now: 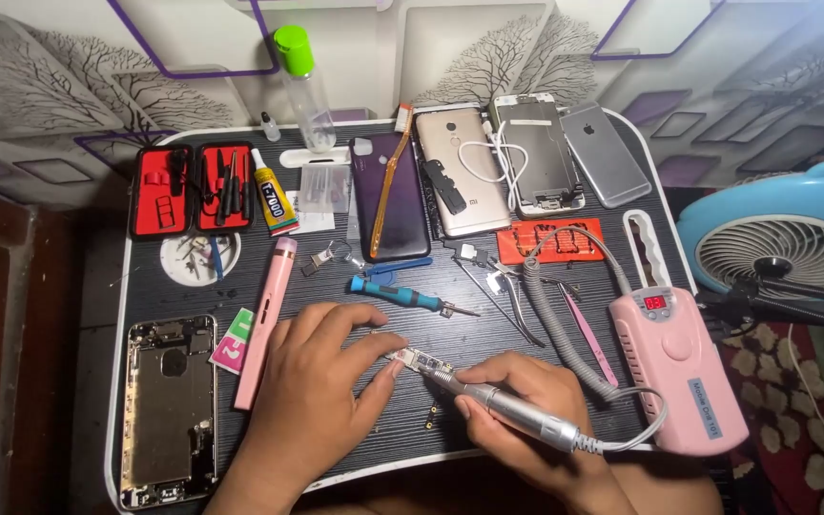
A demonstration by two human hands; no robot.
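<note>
Red display (655,302) on pink unit (684,372); yellow-labelled glue tube (272,195).

A brushed-metal rotary handpiece (512,412) works over a ribbed matt black tabletop (488,334), beside a glossy pink plastic controller (684,377).

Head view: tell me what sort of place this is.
Probably a home phone-repair bench: a small dark table crowded with opened phones, a red screwdriver kit and a pink rotary-tool unit, whose handpiece the right hand holds to a small circuit board.
</note>
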